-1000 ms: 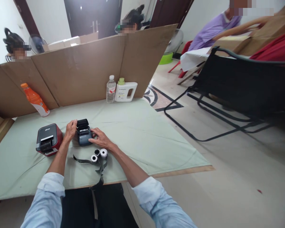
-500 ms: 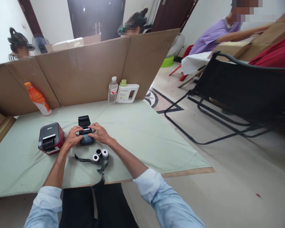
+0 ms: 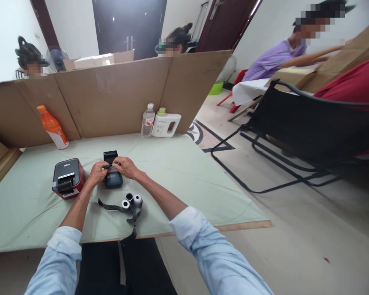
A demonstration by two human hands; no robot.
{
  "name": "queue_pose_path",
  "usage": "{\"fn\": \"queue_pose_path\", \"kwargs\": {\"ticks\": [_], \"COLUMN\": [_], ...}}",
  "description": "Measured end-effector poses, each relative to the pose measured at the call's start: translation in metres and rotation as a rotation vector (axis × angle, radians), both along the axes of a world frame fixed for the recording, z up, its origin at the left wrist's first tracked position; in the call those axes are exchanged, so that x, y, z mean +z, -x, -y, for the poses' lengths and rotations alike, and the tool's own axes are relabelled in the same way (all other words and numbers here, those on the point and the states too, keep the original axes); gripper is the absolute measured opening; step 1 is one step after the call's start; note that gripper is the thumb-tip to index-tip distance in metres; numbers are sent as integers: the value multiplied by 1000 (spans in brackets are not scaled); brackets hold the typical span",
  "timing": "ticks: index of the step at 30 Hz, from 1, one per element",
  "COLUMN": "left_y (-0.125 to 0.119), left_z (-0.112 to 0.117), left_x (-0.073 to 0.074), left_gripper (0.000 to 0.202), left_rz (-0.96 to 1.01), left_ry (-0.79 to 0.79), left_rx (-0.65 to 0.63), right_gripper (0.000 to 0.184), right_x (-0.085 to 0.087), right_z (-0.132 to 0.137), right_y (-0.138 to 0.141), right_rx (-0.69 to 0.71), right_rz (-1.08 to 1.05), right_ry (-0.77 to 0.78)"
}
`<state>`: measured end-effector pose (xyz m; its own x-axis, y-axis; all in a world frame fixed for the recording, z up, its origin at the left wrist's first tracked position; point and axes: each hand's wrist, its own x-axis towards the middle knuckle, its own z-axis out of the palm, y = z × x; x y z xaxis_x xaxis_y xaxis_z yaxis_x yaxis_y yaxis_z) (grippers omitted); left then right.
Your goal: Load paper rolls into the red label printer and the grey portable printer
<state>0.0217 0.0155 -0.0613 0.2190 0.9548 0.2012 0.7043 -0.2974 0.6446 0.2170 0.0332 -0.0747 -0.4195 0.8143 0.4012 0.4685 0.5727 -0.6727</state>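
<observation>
A small dark label printer lies on the pale green cloth with its lid raised. My left hand is at the printer's left side, thumb and fingertips pinched together over its middle. From the right, my right hand meets it there, its fingertips also closed. Between them is something small and dark that I cannot make out. Nearer to me are several small rolls, white and dark, with a torn black strip trailing from them. Left of my left hand stands a red and black printer.
A cardboard partition lines the table's far side. Before it stand an orange bottle, a clear water bottle and a white jug. A black folding chair is to the right. People sit behind the partition and at the right.
My fingertips have drawn closer together over the small printer, and the white strip seen between them is now hidden. The whole view has shifted slightly.
</observation>
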Motion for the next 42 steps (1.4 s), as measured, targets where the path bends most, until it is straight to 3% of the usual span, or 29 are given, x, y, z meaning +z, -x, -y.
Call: {"fn": "queue_pose_path", "kwargs": {"ticks": [6, 12, 18, 21, 25, 29, 32, 37, 40, 42], "left_y": [-4, -14, -49, -76, -117, -149, -161, -154, -131, -109], "left_z": [-5, 1, 20, 34, 51, 64, 74, 83, 83, 84], "left_x": [5, 26, 48, 56, 55, 43, 38, 43, 54, 62], "left_gripper": [20, 12, 10, 14, 33, 36, 30, 35, 42, 46], "left_rz": [49, 70, 92, -70, -343, -572, -678, -711, -571, -482], "left_ry": [-27, -58, 31, 28, 38, 111, 152, 198, 169, 124], "left_rx": [17, -55, -251, -388, -571, -691, -723, -731, -696, -588], "right_gripper": [11, 13, 24, 20, 17, 14, 14, 15, 15, 13], "right_x": [7, 22, 35, 23, -11, -43, -57, -61, -58, -55], "right_z": [1, 8, 51, 92, 148, 182, 193, 199, 202, 205], "right_y": [-3, -8, -43, -75, -109, -120, -116, -102, -97, -96], "right_rx": [25, -26, -141, -205, -302, -341, -321, -282, -270, -261], "right_rz": [-93, -222, -417, -433, -372, -232, -131, -100, -110, -118], "right_ry": [36, 26, 45, 47, 101, 50, -45, -130, -150, -149]}}
